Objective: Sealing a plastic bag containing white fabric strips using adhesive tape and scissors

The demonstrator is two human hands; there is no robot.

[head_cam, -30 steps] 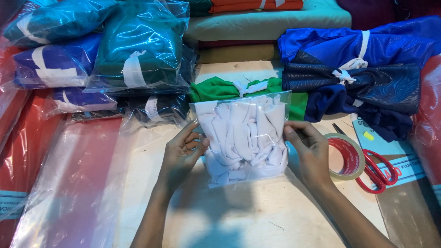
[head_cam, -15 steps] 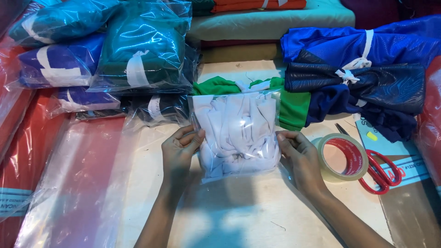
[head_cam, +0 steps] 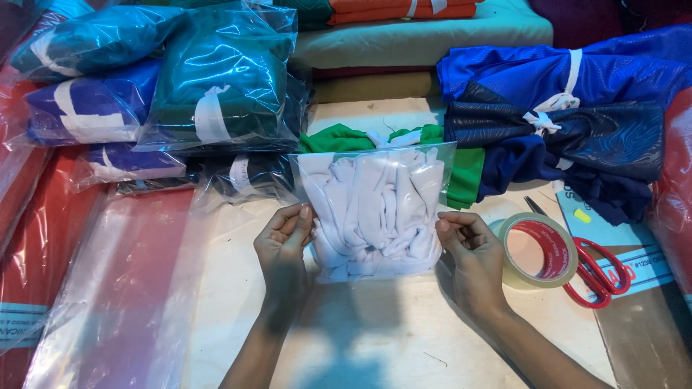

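Observation:
A clear plastic bag stuffed with folded white cloth (head_cam: 375, 209) is held upright just above the pale table (head_cam: 375, 338). My left hand (head_cam: 282, 248) pinches its left edge near the bottom. My right hand (head_cam: 472, 252) pinches its right edge at about the same height. The bag's open top edge points away from me. Behind the bag lies a green garment with white trim (head_cam: 404, 144), partly hidden by it.
A roll of clear tape (head_cam: 537, 251) and red-handled scissors (head_cam: 598, 274) lie right of my right hand. Bagged garments, teal (head_cam: 216, 79) and blue (head_cam: 86, 112), are stacked at back left. Tied blue garments (head_cam: 569, 108) pile at back right. Empty clear bags (head_cam: 122, 288) lie left.
Both hands have slid down the bag's sides and lifted it more upright; the bag has shifted slightly away from me, over the green garment.

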